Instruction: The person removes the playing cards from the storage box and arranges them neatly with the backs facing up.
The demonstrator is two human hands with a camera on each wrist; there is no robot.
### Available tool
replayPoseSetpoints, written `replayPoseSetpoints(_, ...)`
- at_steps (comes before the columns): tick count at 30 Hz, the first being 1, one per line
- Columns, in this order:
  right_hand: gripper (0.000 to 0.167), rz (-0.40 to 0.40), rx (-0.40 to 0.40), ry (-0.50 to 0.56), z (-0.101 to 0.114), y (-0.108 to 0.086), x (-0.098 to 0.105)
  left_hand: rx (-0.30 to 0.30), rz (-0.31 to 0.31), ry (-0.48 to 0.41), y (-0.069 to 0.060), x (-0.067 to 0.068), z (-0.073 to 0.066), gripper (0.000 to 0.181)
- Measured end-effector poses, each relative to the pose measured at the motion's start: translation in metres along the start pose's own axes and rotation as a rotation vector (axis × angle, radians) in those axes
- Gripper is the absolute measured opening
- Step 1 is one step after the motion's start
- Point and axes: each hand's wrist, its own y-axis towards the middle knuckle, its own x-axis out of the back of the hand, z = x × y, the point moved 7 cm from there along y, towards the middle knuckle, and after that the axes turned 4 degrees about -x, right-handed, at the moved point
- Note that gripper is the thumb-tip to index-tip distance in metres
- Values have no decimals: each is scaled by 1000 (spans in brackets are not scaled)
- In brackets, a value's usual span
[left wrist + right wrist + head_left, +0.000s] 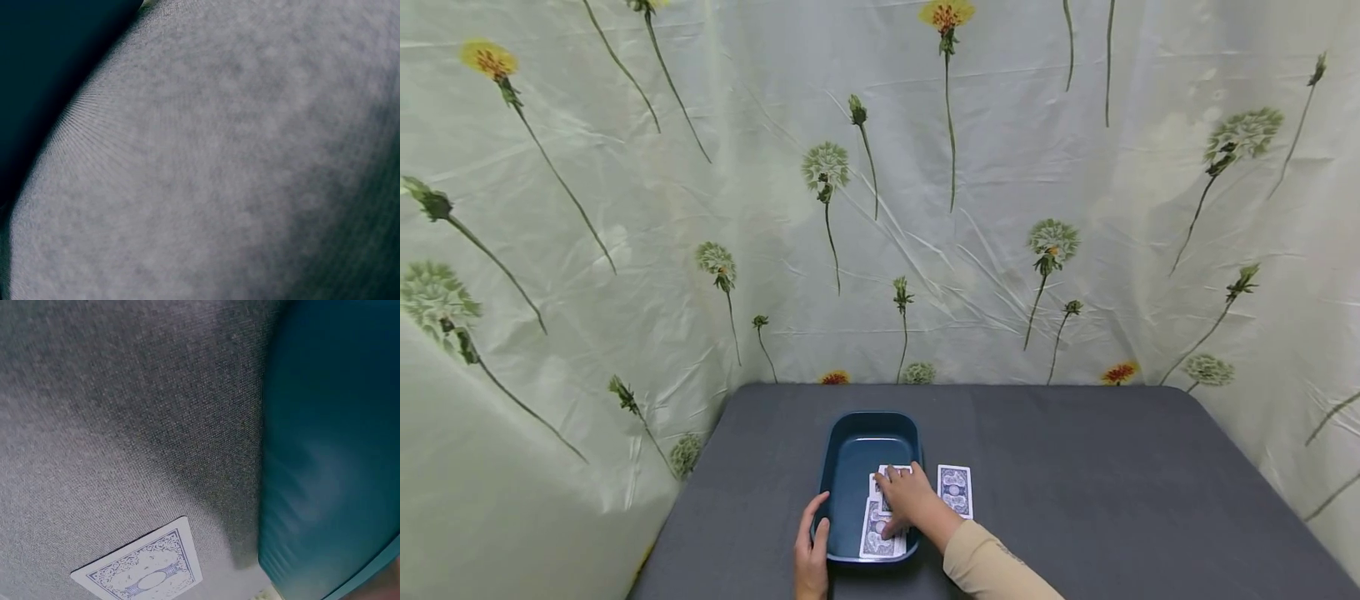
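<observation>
A dark teal tray [850, 467] stands on the grey table, and its outer wall fills the right of the right wrist view. My left hand [811, 554] holds the tray's near left rim, with fingers and thumb at the edge. Several blue-backed playing cards [871, 537] lie overlapping face down in the tray's right half. Over them my right hand [910, 498] rests with spread fingers, hiding part of the cards. Another playing card [955, 490] lies face down on the table right of the tray; the right wrist view also shows this playing card [153, 569].
The grey table [1075, 492] extends to the right and behind the tray. A pale curtain [880, 250] printed with dandelions hangs at the table's back and sides. The left wrist view shows mostly blurred table surface and a dark tray edge.
</observation>
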Motion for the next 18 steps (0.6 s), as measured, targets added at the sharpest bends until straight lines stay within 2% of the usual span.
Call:
replayPoseSetpoints(5,85,-7,5,-11,0,3,0,-15,-12,-13,0,-1,-1,27)
replayPoseSetpoints(10,76,-67,1,-39,1,6,0,23,-7,5,0,-1,2,27)
replayPoseSetpoints(13,73,-75,0,-38,1,7,0,27,-12,2,0,-2,10,28)
replayPoseSetpoints(18,81,-41,-16,-35,-1,5,1,54,-5,27,0,-3,30,29)
